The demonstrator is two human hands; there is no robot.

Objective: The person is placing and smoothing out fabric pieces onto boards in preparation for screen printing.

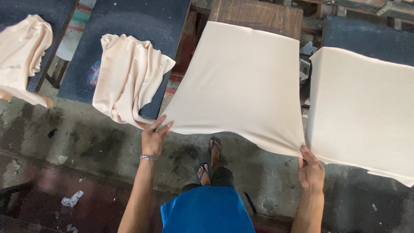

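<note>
A cream cloth sheet (239,82) is stretched flat over a wooden table (258,15) in front of me. My left hand (153,137), with a metal bracelet on the wrist, pinches the sheet's near left corner. My right hand (310,170) grips the near right corner, which is pulled down below the table edge. The sheet hangs taut between both hands.
A bunched cream cloth (127,77) lies on a dark padded table (129,26) at left. Another crumpled cloth (21,56) sits on the far left table. A flat cream sheet (362,112) covers the right table. Stained concrete floor (86,142) lies below, with my sandalled feet.
</note>
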